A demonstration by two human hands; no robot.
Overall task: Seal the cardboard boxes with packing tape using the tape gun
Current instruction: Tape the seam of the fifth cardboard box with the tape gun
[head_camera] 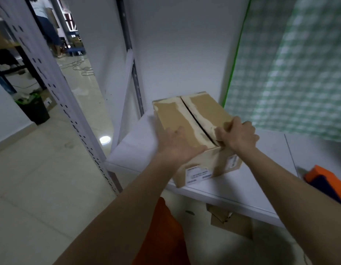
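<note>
Nearest, the left hand point(177, 144) lies flat, fingers spread, on the cardboard box point(194, 134), while the right hand point(237, 135) curls over its near right top edge beside the open seam. The box sits on a white shelf point(251, 188); it looks stiff, matte, probably light, best steadied by its edges. At the far right, an orange-and-blue object point(326, 178), perhaps the tape gun, lies blurred.

I have one view only, from the camera on my head. It looks forward and steeply down along my forearms, close over the white shelf point(242, 180). Its wide angle takes in the floor point(41, 178) at left and bends the edges.
</note>
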